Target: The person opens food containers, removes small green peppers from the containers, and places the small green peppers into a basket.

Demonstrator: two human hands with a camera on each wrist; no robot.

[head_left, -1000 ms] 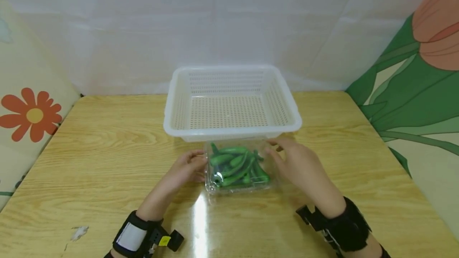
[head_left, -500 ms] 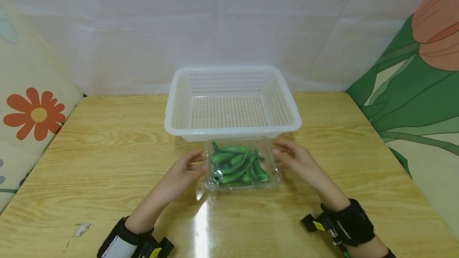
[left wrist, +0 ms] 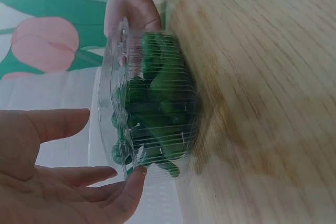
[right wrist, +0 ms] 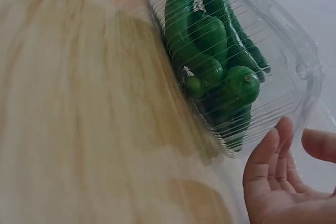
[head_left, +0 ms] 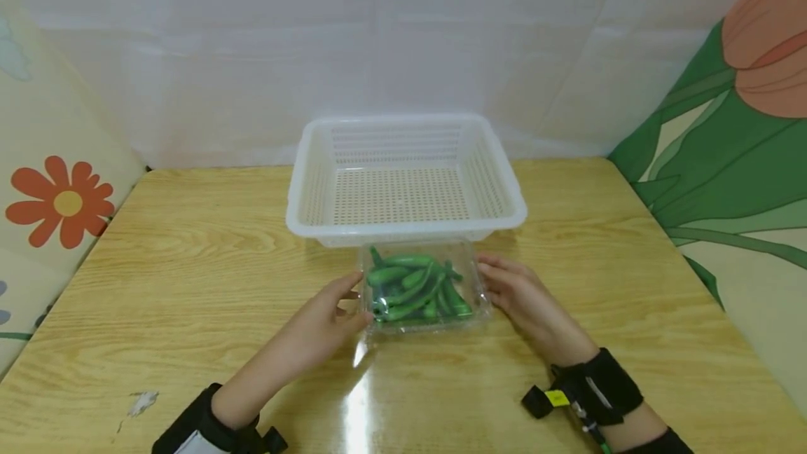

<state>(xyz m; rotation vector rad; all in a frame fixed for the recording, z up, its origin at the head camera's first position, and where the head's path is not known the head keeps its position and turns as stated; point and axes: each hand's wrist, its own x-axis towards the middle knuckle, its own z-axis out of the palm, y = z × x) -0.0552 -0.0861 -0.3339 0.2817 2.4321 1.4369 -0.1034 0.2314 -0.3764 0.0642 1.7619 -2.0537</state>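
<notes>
A clear plastic clamshell box (head_left: 468, 256) sits on the table in front of the basket, its lid down. Several green chili peppers (head_left: 403, 276) show through it. My left hand (head_left: 324, 321) is at the box's left side; in the left wrist view its fingertips (left wrist: 137, 176) reach the rim while the thumb stands apart. On the opposite side is my right hand (head_left: 520, 294), slightly bent fingers against the box's end. In the right wrist view, its thumb (right wrist: 319, 144) is spread away from those fingers, near the rim.
Behind the box stands a white plastic basket (head_left: 403, 231) with slotted walls and nothing in it. The wooden table (head_left: 189, 244) has a worn patch (head_left: 143, 403) at front left. A white sheet (head_left: 252, 76) hangs at the back, with flower-printed panels at both sides.
Both hands have shifted slightly along the box's sides toward the person; the right hand has come down from the far right corner. The box has barely moved.
</notes>
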